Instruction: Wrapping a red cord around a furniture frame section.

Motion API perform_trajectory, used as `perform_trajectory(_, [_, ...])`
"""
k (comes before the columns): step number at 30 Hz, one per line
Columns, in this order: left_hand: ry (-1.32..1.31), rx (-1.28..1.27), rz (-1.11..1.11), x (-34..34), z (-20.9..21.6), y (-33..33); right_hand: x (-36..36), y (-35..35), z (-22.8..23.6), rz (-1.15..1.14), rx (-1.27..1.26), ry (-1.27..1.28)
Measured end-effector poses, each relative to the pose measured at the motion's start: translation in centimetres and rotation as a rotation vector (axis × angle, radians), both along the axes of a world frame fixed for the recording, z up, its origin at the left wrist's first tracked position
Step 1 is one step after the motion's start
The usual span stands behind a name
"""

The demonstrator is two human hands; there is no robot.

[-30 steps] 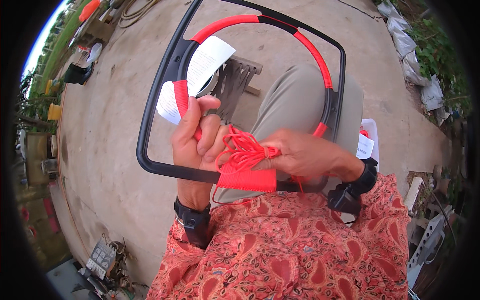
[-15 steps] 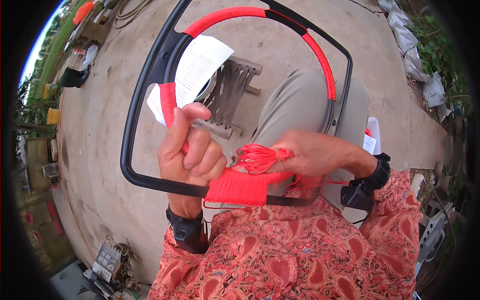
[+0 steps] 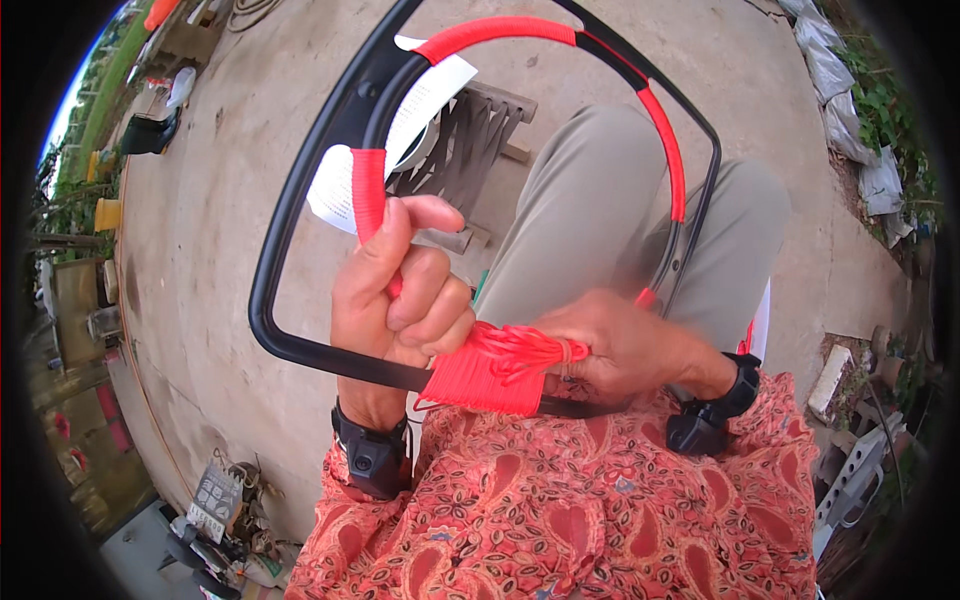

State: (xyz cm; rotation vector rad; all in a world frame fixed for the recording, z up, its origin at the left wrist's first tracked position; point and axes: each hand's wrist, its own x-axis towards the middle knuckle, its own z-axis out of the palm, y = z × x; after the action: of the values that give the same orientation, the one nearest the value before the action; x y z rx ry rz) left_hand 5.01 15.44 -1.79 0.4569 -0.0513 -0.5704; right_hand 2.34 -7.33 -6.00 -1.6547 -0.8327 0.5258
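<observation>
Hands, two of them, work around one black bar frame [image 3: 320, 355] that spans the centre and top of the view. Inside its outline sits one rounded ring [image 3: 496, 36] with four red-wrapped stretches showing: top, right, left and a short one at lower right. The left hand [image 3: 405, 290], left of centre, is clenched around the ring's left stretch, thumb uppermost. The right hand [image 3: 610, 345], right of centre, grasps the gathered end of one bundle of red cord [image 3: 515, 350]; its fingertips are partly hidden. Under the bundle, at lower centre, one broad red cord winding [image 3: 485, 388] covers part of the bottom bar. Two black wrist devices are worn, one at lower left [image 3: 370, 455], one at lower right [image 3: 712, 412]. Behind the ring, upper centre-left, are one printed white sheet [image 3: 432, 92] and one strap-topped stool [image 3: 455, 150]. Two trousered knees [image 3: 590, 180] fill the right of centre; one yellow container [image 3: 108, 214] stands at far left.
</observation>
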Motion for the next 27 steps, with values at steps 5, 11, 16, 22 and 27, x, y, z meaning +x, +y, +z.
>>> perform_trajectory(5, [0.036, 0.042, -0.038, -0.8, 0.4, -0.4, -0.4, -0.5, 0.7, 0.104, 0.081, 0.390])
perform_trajectory(11, [0.141, 0.130, 0.002, -0.2, 0.6, -0.9, 0.9, -1.1, 0.4, 0.288, 0.093, 0.613])
perform_trajectory(16, [0.088, 0.144, -0.032, -0.4, 0.2, -0.3, 0.9, -1.5, 1.6, 0.090, -0.086, 0.501])
perform_trajectory(22, [0.091, 0.115, -0.041, -0.2, -0.1, -0.2, 0.9, 0.4, 1.6, 0.041, -0.054, 0.631])
perform_trajectory(27, [0.078, 0.115, -0.047, -0.3, 0.1, -0.8, 0.4, 2.0, 1.1, 0.015, 0.015, 0.307])
